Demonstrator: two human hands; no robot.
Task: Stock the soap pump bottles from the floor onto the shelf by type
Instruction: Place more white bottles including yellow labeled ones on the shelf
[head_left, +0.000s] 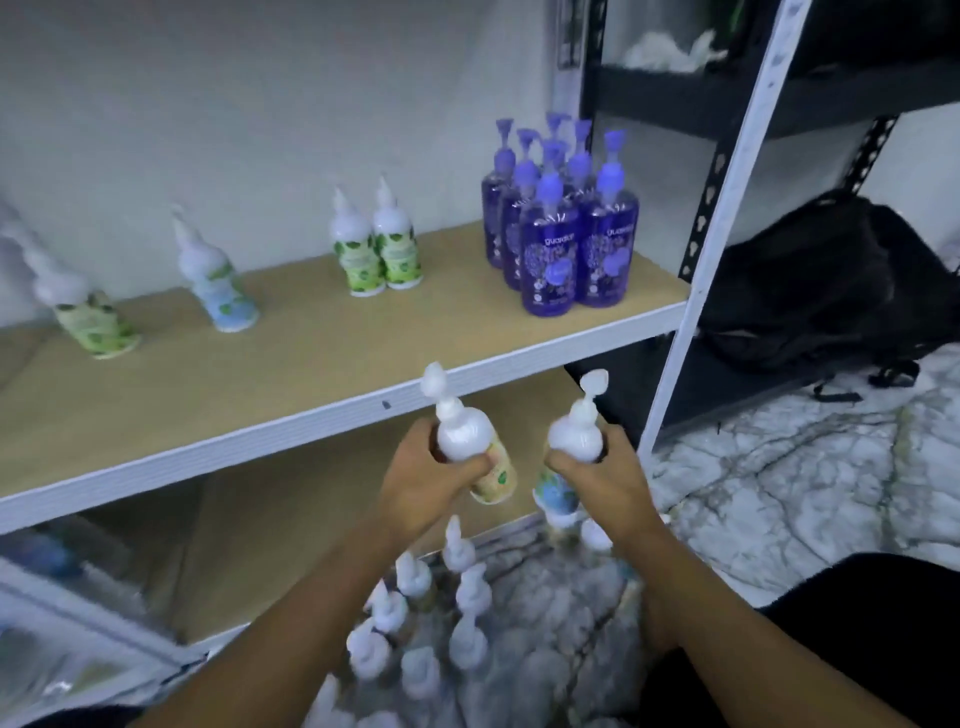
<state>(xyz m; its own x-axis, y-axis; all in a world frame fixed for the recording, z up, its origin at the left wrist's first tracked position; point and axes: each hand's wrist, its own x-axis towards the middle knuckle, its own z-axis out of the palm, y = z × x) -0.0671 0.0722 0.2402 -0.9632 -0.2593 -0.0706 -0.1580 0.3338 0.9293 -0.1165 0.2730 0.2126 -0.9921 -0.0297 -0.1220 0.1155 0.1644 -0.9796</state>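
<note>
My left hand (423, 480) grips a white pump bottle with a cream label (470, 436), raised just below the shelf edge. My right hand (605, 480) grips a white pump bottle with a blue label (571, 441) beside it. On the wooden shelf (322, 364) stand several purple pump bottles (563, 234) at the right, two green-label white bottles (376, 244) in the middle, one blue-label bottle (215, 275) further left and one green-label bottle (78, 306) at the far left. Several white pump bottles (441, 618) stand on the floor under my arms.
A white shelf upright (717, 223) rises at the right of the shelf. Beyond it a black rack holds a black bag (810, 280). The floor (779, 493) is white marble-patterned. A lower wooden shelf (291, 519) lies beneath, with blurred items at its left.
</note>
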